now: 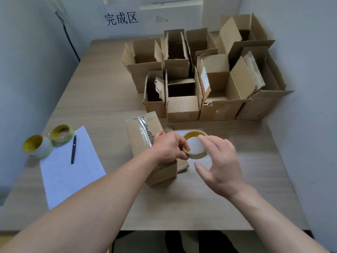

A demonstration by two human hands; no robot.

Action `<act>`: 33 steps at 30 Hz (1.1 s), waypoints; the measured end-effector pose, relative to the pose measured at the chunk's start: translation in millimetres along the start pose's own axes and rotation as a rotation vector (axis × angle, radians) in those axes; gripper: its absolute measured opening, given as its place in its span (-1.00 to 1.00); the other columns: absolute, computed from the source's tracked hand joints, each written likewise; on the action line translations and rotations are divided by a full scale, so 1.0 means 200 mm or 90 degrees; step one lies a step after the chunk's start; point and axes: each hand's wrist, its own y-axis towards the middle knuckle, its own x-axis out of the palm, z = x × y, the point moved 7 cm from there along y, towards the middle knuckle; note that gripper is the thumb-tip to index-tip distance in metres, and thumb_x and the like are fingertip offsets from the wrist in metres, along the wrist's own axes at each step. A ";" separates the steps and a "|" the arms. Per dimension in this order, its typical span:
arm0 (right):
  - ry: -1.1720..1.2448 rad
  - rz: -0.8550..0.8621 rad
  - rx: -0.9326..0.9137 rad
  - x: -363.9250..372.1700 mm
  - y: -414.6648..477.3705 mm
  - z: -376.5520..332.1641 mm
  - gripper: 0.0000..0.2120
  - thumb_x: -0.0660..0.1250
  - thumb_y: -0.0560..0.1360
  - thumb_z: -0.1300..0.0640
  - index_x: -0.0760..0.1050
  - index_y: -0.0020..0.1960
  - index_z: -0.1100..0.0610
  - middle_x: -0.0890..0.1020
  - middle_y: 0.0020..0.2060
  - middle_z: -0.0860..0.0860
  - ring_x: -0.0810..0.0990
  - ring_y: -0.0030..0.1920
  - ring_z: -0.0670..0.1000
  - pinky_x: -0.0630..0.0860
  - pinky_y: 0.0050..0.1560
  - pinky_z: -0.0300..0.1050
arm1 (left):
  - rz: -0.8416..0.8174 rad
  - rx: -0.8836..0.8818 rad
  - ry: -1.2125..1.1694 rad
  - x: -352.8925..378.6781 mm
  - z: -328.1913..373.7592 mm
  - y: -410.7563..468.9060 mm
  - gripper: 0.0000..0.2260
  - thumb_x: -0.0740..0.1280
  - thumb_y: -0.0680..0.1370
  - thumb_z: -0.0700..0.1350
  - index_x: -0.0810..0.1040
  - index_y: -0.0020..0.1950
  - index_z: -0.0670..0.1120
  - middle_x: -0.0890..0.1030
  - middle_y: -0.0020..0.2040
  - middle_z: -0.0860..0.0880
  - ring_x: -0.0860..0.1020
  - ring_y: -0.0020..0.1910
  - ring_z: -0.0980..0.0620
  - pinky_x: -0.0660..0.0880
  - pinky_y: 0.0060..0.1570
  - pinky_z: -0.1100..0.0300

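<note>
Left grip pinches tape roll — right grip spread, touching its rim.

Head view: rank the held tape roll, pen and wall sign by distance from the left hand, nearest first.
1. tape roll: gripped by the left hand, centre of the table.
2. pen: on the paper, off to the left.
3. wall sign: far back, beyond the table's end.

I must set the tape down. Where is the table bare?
The table is bare left of the open boxes, behind the paper sheet; at the near edge, before the taped box; right of the right hand. Crowded: the far right.
</note>
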 end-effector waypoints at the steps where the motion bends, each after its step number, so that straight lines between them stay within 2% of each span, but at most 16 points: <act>1: -0.020 -0.032 -0.014 0.03 0.05 -0.04 -0.43 0.41 0.40 -0.03 0.46 0.36 0.13 0.61 0.14 0.01 0.52 0.19 0.05 0.36 0.28 0.11 | 0.000 0.004 -0.007 0.00 0.00 0.00 -0.79 0.53 0.42 0.05 0.66 0.03 0.15 0.64 -0.13 0.17 0.51 0.18 0.12 -0.15 0.49 -0.06; 3: -0.043 -0.115 0.003 0.12 0.10 -0.05 -0.47 0.40 0.44 -0.02 0.39 0.38 0.02 0.66 -0.03 -0.04 0.60 0.04 0.07 0.38 0.25 0.08 | -0.006 0.018 -0.032 0.00 0.00 -0.01 -0.76 0.51 0.44 0.02 0.61 0.08 0.20 0.62 -0.23 0.20 0.52 0.15 0.14 -0.15 0.48 -0.06; 5: -0.002 -0.197 0.045 0.20 0.11 -0.04 -0.50 0.34 0.51 -0.03 0.28 0.41 -0.11 0.66 -0.19 -0.06 0.61 -0.12 0.12 0.46 0.05 0.00 | -0.008 0.028 -0.061 -0.01 -0.01 -0.02 -0.76 0.47 0.47 0.01 0.54 0.09 0.22 0.62 -0.29 0.17 0.56 0.04 0.17 -0.13 0.47 -0.03; 7: 0.049 -0.251 0.101 0.25 0.10 -0.01 -0.48 0.29 0.57 -0.09 0.20 0.47 -0.20 0.63 -0.28 -0.07 0.58 -0.20 0.16 0.51 -0.18 0.03 | -0.001 0.032 -0.068 -0.01 -0.03 -0.02 -0.72 0.41 0.51 -0.01 0.52 0.20 0.15 0.64 -0.27 0.15 0.58 0.04 0.16 -0.13 0.48 -0.01; 10: 0.069 -0.301 0.131 0.28 0.11 -0.01 -0.43 0.30 0.55 0.01 0.19 0.47 -0.27 0.53 -0.34 -0.14 0.55 -0.21 0.13 0.49 -0.20 0.05 | 0.028 0.048 -0.029 -0.01 -0.05 -0.04 -0.68 0.32 0.50 -0.07 0.50 0.26 0.00 0.60 -0.26 0.19 0.54 0.10 0.12 -0.12 0.53 -0.01; 12: 0.066 -0.324 0.169 0.30 0.13 0.00 -0.50 0.30 0.51 0.09 0.29 0.37 -0.26 0.55 -0.29 -0.16 0.56 -0.15 0.12 0.51 -0.15 0.04 | 0.051 0.079 -0.001 0.00 -0.06 -0.07 -0.61 0.24 0.41 -0.02 0.50 0.22 -0.04 0.61 -0.17 0.14 0.50 0.10 0.08 -0.10 0.53 0.00; 14: 0.043 -0.359 0.210 0.33 0.15 0.02 -0.66 0.30 0.49 0.08 0.42 0.23 -0.17 0.61 -0.18 -0.14 0.58 -0.04 0.11 0.52 -0.09 0.01 | 0.069 0.121 0.008 0.00 -0.07 -0.10 -0.57 0.24 0.34 0.03 0.46 0.18 -0.05 0.56 -0.13 0.10 0.47 0.01 0.07 -0.08 0.53 0.03; 16: 0.030 -0.415 0.258 0.37 0.14 0.04 -0.80 0.33 0.45 0.07 0.52 0.06 -0.14 0.64 -0.13 -0.12 0.58 -0.01 0.08 0.52 -0.09 -0.05 | 0.074 0.160 0.032 0.01 -0.07 -0.12 -0.53 0.35 0.35 0.07 0.41 0.20 -0.06 0.46 -0.12 0.08 0.40 -0.04 0.08 -0.06 0.52 0.05; 18: 0.045 -0.447 0.303 0.41 0.15 0.05 -0.87 0.35 0.37 0.12 0.54 -0.14 -0.10 0.64 -0.21 -0.11 0.59 -0.09 0.05 0.50 -0.18 -0.09 | 0.081 0.193 0.072 0.01 -0.06 -0.13 -0.48 0.44 0.35 0.06 0.41 0.23 -0.09 0.39 -0.10 0.07 0.38 -0.02 0.04 -0.05 0.51 0.04; 21: 0.050 -0.450 0.318 0.45 0.19 0.03 -0.91 0.33 0.30 0.20 0.51 -0.29 0.02 0.60 -0.34 -0.06 0.59 -0.18 0.08 0.41 -0.32 -0.13 | 0.098 0.214 0.112 0.03 -0.05 -0.13 -0.51 0.46 0.35 0.01 0.43 0.21 -0.11 0.35 -0.09 0.08 0.42 0.03 -0.02 0.00 0.51 -0.06; 24: -0.133 -0.432 0.183 0.45 0.25 0.01 -0.92 0.27 0.38 0.15 0.52 -0.15 0.02 0.64 -0.17 -0.01 0.61 -0.02 0.13 0.36 -0.23 -0.14 | 0.101 0.204 0.123 0.03 -0.06 -0.13 -0.51 0.45 0.35 -0.01 0.42 0.21 -0.12 0.35 -0.08 0.05 0.42 0.04 -0.07 0.02 0.49 -0.10; 26: -0.199 -0.382 0.154 0.43 0.25 0.08 -0.92 0.24 0.41 0.14 0.48 -0.12 0.02 0.63 -0.11 -0.01 0.60 0.03 0.14 0.34 -0.22 -0.12 | 0.099 0.192 0.168 0.05 -0.05 -0.13 -0.47 0.43 0.37 0.01 0.39 0.26 -0.13 0.40 -0.06 0.01 0.42 0.08 -0.09 -0.01 0.50 -0.08; 29: -0.198 -0.316 0.218 0.36 0.24 0.20 -1.00 0.25 0.40 0.13 0.43 -0.19 0.05 0.61 -0.17 -0.04 0.58 -0.05 0.13 0.34 -0.26 -0.11 | 0.107 0.126 0.237 0.08 -0.03 -0.11 -0.52 0.37 0.38 -0.01 0.35 0.26 -0.09 0.52 0.05 -0.08 0.41 0.15 -0.12 -0.04 0.51 -0.09; 33: -0.061 -0.176 0.372 0.25 0.22 0.25 -0.90 0.32 0.38 0.15 0.45 -0.30 0.07 0.59 -0.32 -0.05 0.54 -0.18 0.11 0.33 -0.31 -0.10 | 0.123 0.016 0.221 0.09 0.01 -0.05 -0.68 0.32 0.37 -0.16 0.38 0.10 -0.02 0.55 -0.06 -0.04 0.42 0.11 -0.12 -0.02 0.51 -0.08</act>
